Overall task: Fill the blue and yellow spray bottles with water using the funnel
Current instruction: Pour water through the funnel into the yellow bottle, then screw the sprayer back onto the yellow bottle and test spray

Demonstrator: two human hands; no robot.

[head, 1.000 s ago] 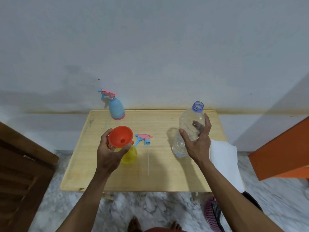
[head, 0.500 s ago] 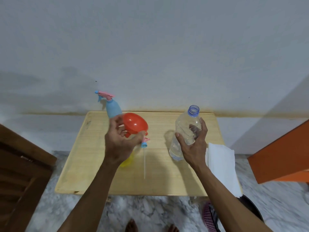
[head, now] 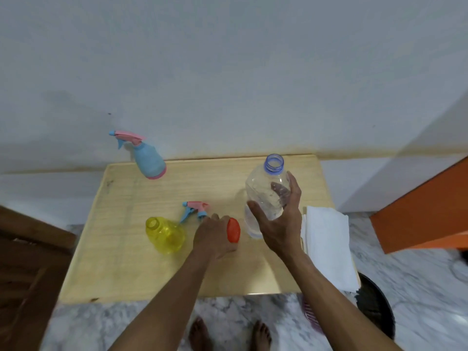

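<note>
Wooden table against a pale wall, seen from the head camera. Blue spray bottle: upright at the far left edge of the table, pink and blue spray head fitted. Yellow spray bottle: nearer, left of centre, neck open and uncapped; how much water it holds cannot be read. Loose spray head: lying on the table just beyond the yellow bottle, its tube hidden behind the hand. Orange funnel: gripped in the left hand, low over the table between the yellow bottle and the water bottle, seen edge-on; whether it touches the surface cannot be told. Clear water bottle: cap off, upright or nearly so, right hand wrapped round its middle. White folded cloth: at the right edge of the table. Step in hand, judged: the funnel is off the yellow bottle, suggesting that bottle is done and needs its head refitted. Next move likely calls for a free left hand, then screwing the loose head on squarely.
</note>
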